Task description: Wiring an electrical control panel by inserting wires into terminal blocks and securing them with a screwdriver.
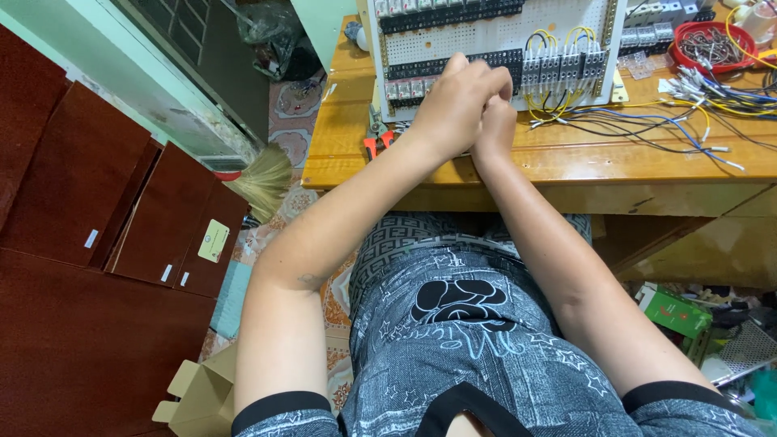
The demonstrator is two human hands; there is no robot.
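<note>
My left hand [458, 103] and my right hand [495, 123] are pressed together over the front edge of a white perforated panel [486, 36] that carries rows of black terminal blocks and relays. The left hand covers the right, fingers curled at the lower terminal row [502, 58]. What the fingers grip is hidden. Yellow, blue and black wires [647, 121] trail from the relays [562, 69] to the right across the wooden table [348, 154].
Red-handled pliers [376, 143] lie at the table's front left. A red tray of small parts [712, 44] stands at the back right. A broom [263, 180] and dark brown cabinets [97, 210] are on the left, a cardboard box [198, 392] below, clutter at lower right.
</note>
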